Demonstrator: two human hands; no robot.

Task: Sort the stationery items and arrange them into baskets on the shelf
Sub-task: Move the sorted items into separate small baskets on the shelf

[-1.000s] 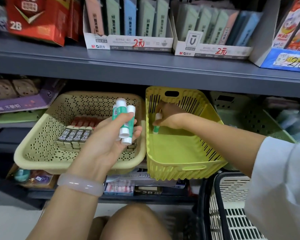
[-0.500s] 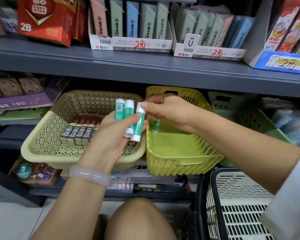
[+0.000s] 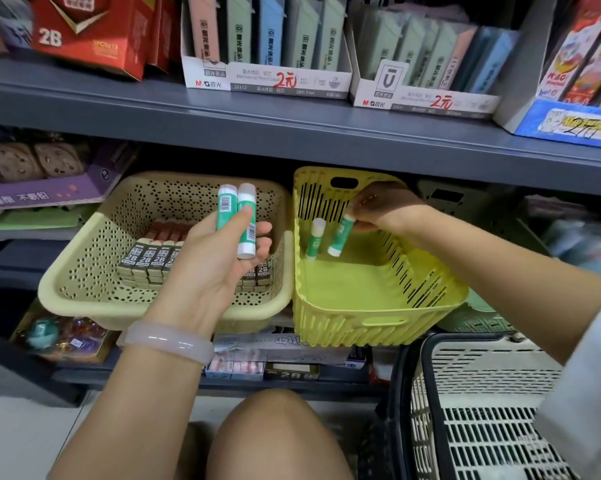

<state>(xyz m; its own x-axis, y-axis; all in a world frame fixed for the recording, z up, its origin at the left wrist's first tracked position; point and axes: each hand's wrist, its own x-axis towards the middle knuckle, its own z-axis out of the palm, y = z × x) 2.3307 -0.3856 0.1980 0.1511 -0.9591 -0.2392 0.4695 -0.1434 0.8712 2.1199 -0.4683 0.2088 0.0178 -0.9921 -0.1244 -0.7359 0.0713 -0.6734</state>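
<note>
The yellow basket [image 3: 378,299] is open at the top, and most of its floor lies bare toward its near wall; only its far left corner is taken, by a standing glue stick [image 3: 315,238] and, just right of it, a second glue stick [image 3: 340,236] pinched by the right hand [image 3: 384,209]. Above the basket's far rim the grey shelf board [image 3: 292,133] hangs low, leaving a narrow gap. Left of the basket, the left hand [image 3: 219,261] with two glue sticks [image 3: 238,220] hovers over the beige basket [image 3: 84,271], whose floor is filled with 2B boxes [image 3: 146,261].

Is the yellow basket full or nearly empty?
Nearly empty. The yellow basket shows a bare floor, with one glue stick standing inside and the right hand lowering another.
</note>
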